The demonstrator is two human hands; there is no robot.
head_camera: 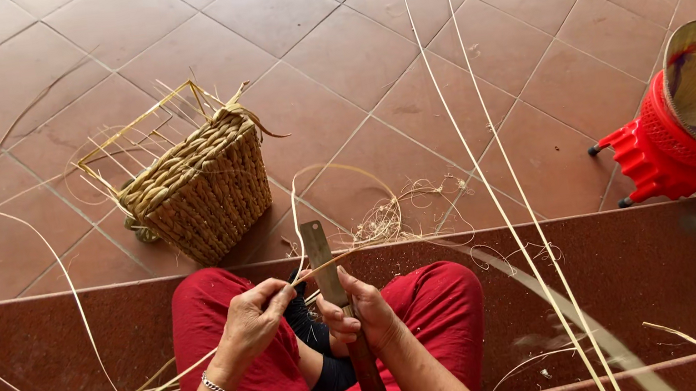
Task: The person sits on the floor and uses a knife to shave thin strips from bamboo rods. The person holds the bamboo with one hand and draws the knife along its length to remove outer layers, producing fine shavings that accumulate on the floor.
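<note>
Over the red lap, left hand pinches a cane strip (thin, pale), right hand grips a knife.

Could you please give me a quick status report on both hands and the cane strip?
Left hand pinching the cane strip. Right hand gripping the knife, blade against the strip. Woven basket on the tiles ahead, clear of the work.

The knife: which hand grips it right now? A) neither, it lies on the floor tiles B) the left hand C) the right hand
C: the right hand is closed around the knife, blade pointing away from the person, while the left hand pinches the thin cane strip against the blade.
</note>
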